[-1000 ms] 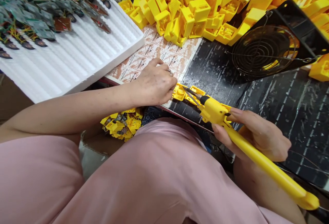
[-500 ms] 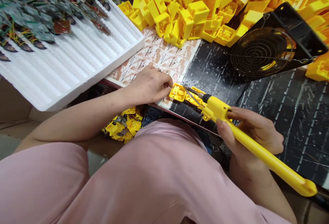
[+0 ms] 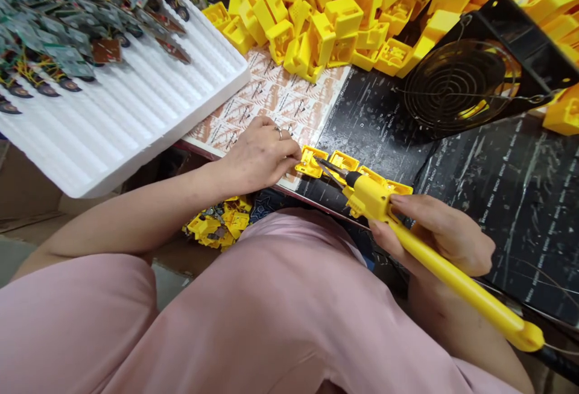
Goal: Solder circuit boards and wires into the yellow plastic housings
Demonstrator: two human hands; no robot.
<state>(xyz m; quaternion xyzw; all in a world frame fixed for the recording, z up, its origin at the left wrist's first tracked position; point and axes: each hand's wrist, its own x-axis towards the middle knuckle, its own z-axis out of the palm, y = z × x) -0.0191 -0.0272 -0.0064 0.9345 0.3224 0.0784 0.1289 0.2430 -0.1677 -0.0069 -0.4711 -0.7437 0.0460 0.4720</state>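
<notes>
My right hand (image 3: pixel 443 225) is closed around a yellow soldering iron (image 3: pixel 371 195) with a thin feed tube beside its tip. The tip reaches left over a small yellow plastic housing (image 3: pixel 309 163) near the table's front edge. At that housing's left edge, my left hand (image 3: pixel 266 152), with a ring on one finger, has its fingertips pressed together on it; anything finer between them is hidden. More open housings (image 3: pixel 346 160) lie in a row to the right, partly behind the iron. Small metal parts show inside them.
A white foam tray (image 3: pixel 181 104) of wired circuit boards (image 3: pixel 58 26) stands at left. Yellow housings (image 3: pixel 316 32) are heaped at the back. A black fan (image 3: pixel 465 92) stands at right on the black table surface (image 3: pixel 520 183). Below the edge lie more yellow parts (image 3: pixel 217 225).
The soldering iron has moved left, bringing its tip over the leftmost housing and uncovering more of the row. My left hand stays at that housing with only a slight shift.
</notes>
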